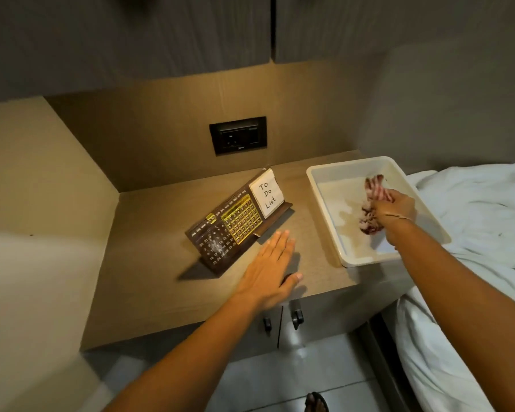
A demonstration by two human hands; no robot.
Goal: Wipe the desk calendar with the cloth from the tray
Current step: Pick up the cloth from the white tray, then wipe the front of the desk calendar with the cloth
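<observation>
Seemingly right hand (394, 208) round cloth (369, 217), mid-tray (324, 185)

A low bedside cabinet with a grey-brown wood-grain top (149, 275) fills a recess between tan laminate panels (42, 162). Its front shows two doors with small dark handles (296, 318) just below the top's edge. On the back panel sits a black rectangular wall socket plate (238, 135), lit by a warm glow from above. Overhead hang dark grey wood-grain cupboards (161, 34) — a narrow seam splits two doors. To the right, a bed with rumpled white bedding (473, 233) stands just beside the cabinet, against a plain grey wall (458, 99). The floor is of pale glossy tiles (280, 379) — they catch a soft reflection.
</observation>
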